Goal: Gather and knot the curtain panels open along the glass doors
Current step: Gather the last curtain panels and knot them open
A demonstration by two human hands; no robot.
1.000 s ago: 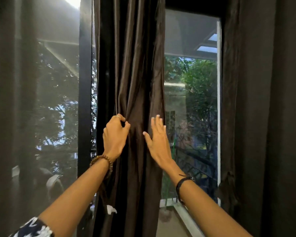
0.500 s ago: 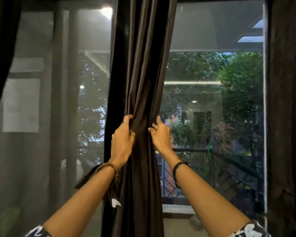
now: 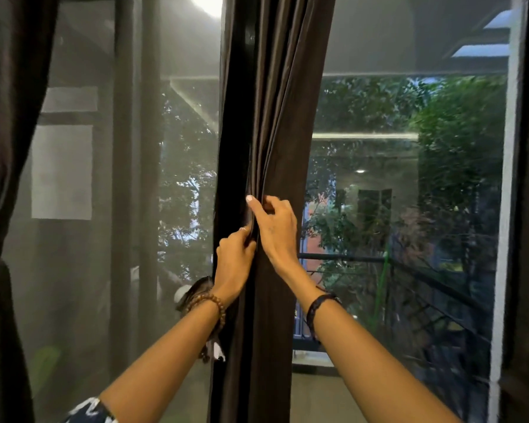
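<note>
I see a dim room, lit by daylight through the glass (image 3: pixel 409 178). A lamp (image 3: pixel 206 3) glares up top. Edges bend and blur.

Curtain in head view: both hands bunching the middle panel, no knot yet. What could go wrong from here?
1. The left hand and right hand grip the curtain only along its left folds; the fabric above still fans out rightwards, so loose pleats may slip out of the bundle.
2. The hands sit close together against the door frame, leaving little room to wrap a knot.
3. The curtain's top is out of view; a hard downward pull might strain its hanging.
</note>
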